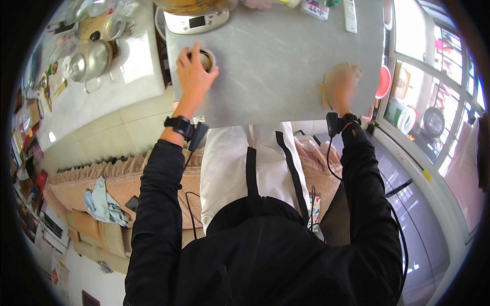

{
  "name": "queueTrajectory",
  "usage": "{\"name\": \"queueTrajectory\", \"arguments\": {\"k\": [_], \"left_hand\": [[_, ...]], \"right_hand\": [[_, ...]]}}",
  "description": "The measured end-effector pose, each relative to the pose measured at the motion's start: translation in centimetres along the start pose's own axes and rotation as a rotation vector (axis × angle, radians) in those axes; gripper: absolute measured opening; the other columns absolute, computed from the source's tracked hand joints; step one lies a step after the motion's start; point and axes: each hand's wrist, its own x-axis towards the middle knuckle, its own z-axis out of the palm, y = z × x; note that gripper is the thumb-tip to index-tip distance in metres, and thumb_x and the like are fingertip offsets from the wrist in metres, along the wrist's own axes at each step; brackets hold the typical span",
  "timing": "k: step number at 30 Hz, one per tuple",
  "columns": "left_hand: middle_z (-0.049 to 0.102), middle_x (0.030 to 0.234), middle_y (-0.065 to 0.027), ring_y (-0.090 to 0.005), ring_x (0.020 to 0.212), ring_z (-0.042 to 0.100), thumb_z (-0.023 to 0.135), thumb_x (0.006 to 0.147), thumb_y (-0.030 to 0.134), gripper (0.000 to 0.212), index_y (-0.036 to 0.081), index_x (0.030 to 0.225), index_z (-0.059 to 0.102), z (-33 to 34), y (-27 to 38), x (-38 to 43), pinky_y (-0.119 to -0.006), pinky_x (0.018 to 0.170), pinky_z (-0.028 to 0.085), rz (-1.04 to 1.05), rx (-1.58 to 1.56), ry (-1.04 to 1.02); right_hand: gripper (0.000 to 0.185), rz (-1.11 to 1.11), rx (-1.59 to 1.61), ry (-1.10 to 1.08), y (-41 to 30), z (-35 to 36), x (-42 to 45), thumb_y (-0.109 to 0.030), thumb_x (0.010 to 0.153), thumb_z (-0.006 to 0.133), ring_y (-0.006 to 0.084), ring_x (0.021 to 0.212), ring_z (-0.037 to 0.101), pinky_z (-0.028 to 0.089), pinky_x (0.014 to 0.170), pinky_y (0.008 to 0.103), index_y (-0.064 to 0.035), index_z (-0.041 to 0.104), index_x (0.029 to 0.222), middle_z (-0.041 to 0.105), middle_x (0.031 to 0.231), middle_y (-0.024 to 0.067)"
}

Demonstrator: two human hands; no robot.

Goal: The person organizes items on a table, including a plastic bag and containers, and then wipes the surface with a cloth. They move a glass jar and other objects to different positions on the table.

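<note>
My left hand [196, 72], fingers spread, rests on or just over a small round container [207, 60] with a gold-coloured inner ring, at the left of the grey table [268, 69]. The fingers curve about its rim; whether they grip it cannot be told. My right hand [344, 86], blurred, is on a beige cloth [331, 82] near the table's right edge. Its fingers are too blurred to tell how they lie on the cloth. Both wrists wear black strapped devices with cables.
A white kitchen scale [197, 23] bearing a bowl stands at the table's back left. A white remote control [350, 17] and a small labelled box [316, 9] lie at the back right. Pots, among them a metal pot [92, 61], stand on the white table at left.
</note>
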Motion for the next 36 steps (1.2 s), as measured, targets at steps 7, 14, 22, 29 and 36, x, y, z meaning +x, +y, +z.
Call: {"name": "queueTrajectory", "arguments": {"k": [7, 14, 22, 29, 36], "left_hand": [[0.028, 0.128, -0.0193, -0.0348, 0.119, 0.025, 0.066, 0.066, 0.048, 0.083, 0.008, 0.13, 0.029, -1.0, 1.4, 0.9, -0.051, 0.097, 0.016, 0.105, 0.178, 0.106], [0.025, 0.132, -0.0184, -0.0356, 0.123, 0.021, 0.055, 0.079, 0.031, 0.06, 0.003, 0.126, 0.031, 1.6, 10.4, -2.0, -0.048, 0.1, 0.018, 0.266, -0.073, -0.041], [0.018, 0.135, -0.0221, -0.0367, 0.127, 0.013, 0.045, 0.084, 0.034, 0.061, -0.002, 0.129, 0.023, 12.0, 20.0, 0.1, -0.048, 0.102, 0.011, 0.219, -0.101, -0.017], [0.013, 0.138, -0.0219, -0.0338, 0.129, 0.01, 0.039, 0.085, 0.037, 0.064, -0.002, 0.131, 0.02, 19.1, 27.3, 4.2, -0.051, 0.102, 0.005, -0.133, 0.061, 0.086], [0.015, 0.138, -0.0207, -0.0319, 0.13, 0.009, 0.037, 0.084, 0.032, 0.061, -0.002, 0.132, 0.018, 19.5, 28.6, 3.9, -0.052, 0.102, 0.005, -0.211, 0.291, 0.149]], "right_hand": [[0.032, 0.059, 0.372, -0.256, -14.5, 4.9, -5.7, -0.015, 0.072, 0.054, 0.0224, 0.077, 0.051, 0.039, 0.066, 0.0396, -0.013, 0.058, 0.104, 0.057, 0.079, 0.0088], [0.034, -0.577, 0.258, -0.258, -18.1, 7.9, -10.1, -0.021, 0.074, 0.052, 0.0253, 0.088, 0.049, 0.038, 0.073, 0.0388, -0.0196, 0.053, 0.108, 0.05, 0.091, 0.009], [0.055, 0.192, -0.214, 0.072, 9.0, -2.2, -4.3, -0.02, 0.074, 0.05, 0.0331, 0.093, 0.039, 0.029, 0.08, 0.0457, -0.0137, 0.036, 0.127, 0.041, 0.101, 0.0178], [0.057, 0.674, -0.166, 0.421, 13.8, -4.0, 1.0, -0.017, 0.076, 0.049, 0.04, 0.111, 0.031, 0.025, 0.095, 0.046, -0.0018, 0.03, 0.127, 0.032, 0.116, 0.0252], [0.055, 0.651, -0.178, 0.326, 14.5, -5.5, 4.8, -0.016, 0.076, 0.048, 0.0402, 0.11, 0.035, 0.031, 0.091, 0.0456, -0.003, 0.03, 0.127, 0.035, 0.118, 0.0241]]}}
